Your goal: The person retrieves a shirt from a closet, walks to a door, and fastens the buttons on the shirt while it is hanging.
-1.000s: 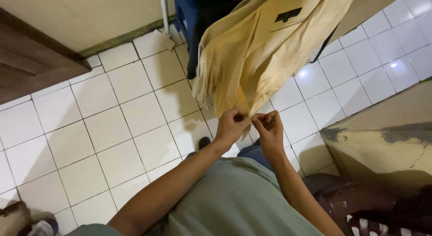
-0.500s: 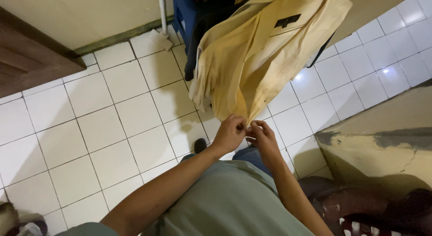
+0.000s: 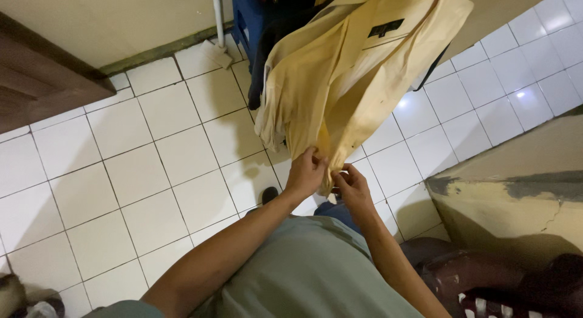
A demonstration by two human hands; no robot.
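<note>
Both hands pinch the bottom hem of the hanging yellow shirt (image 3: 358, 75): left hand (image 3: 305, 172) and right hand (image 3: 352, 187) close together, fingers closed on fabric. Shirt hangs above the white tiled floor (image 3: 133, 166). Fastening the lower front appears underway; the next move likely needs edges aligned.

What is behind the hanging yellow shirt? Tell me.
Behind the yellow shirt hang dark garments beside a blue object. What the shirt hangs from is covered. Both hands pinch its lower edge.

A tiled utility corner of a home

Below the hands, white floor tiles (image 3: 152, 166); beyond them a plastered wall (image 3: 121, 20), white pipe (image 3: 217, 14), wooden door (image 3: 36, 81).
</note>
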